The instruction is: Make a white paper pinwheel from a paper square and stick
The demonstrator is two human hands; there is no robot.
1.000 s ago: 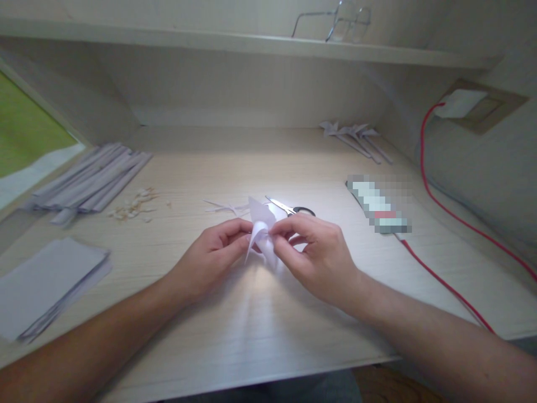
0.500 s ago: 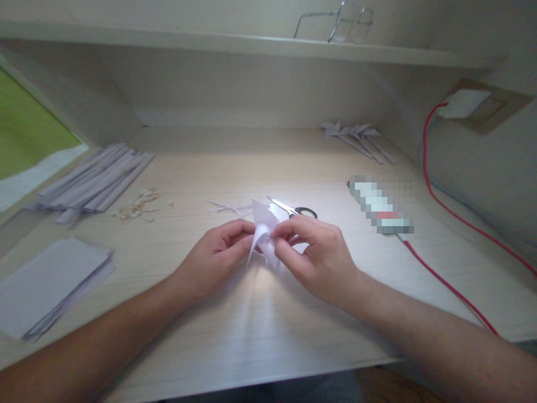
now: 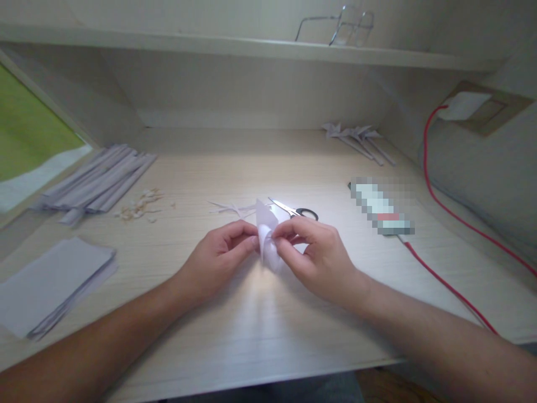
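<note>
A small folded piece of white paper is pinched between both my hands just above the pale wooden desk. My left hand grips its left side with thumb and fingers. My right hand pinches its right side. The paper stands upright between the fingertips, and its lower part is hidden by my fingers. Scissors lie on the desk right behind my right hand, with thin paper offcuts to their left.
Rolled paper strips and small scraps lie at the left, flat sheets at the near left. Finished paper pieces sit at the back right. A blurred object with a red cable lies right. Glasses rest on the shelf.
The paper has been pressed narrower and more upright between my fingertips. Both hands stay in nearly the same place.
</note>
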